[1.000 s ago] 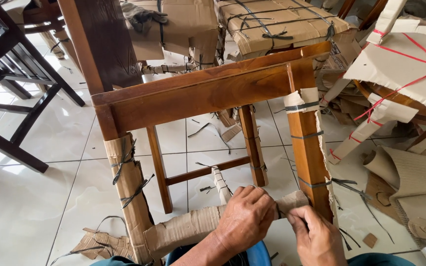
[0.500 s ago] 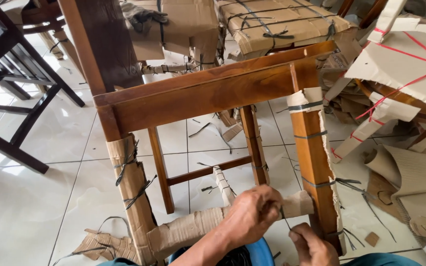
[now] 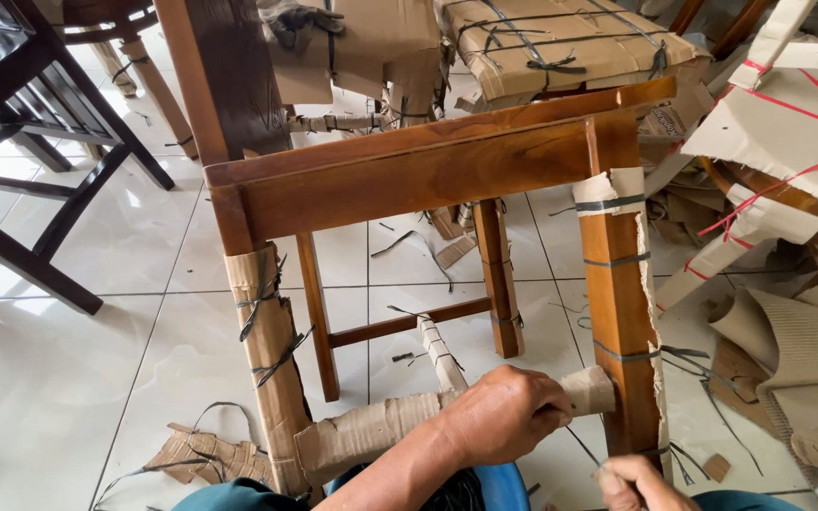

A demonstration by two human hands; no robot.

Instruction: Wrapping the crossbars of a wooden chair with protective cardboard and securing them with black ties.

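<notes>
White tile floor (image 3: 68, 378) littered with scraps. Left hand (image 3: 504, 412) grips cardboard-wrapped rail (image 3: 371, 431) of wooden chair (image 3: 409, 175); right hand (image 3: 641, 483) pinches strap (image 3: 581, 445). Front legs partly stripped, rail wrapped.

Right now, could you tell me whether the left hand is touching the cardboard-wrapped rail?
Touching: the head view shows the left hand wrapped around the cardboard-wrapped rail.

Dark chair (image 3: 21, 161), red-strapped cardboard (image 3: 788, 132)
</notes>
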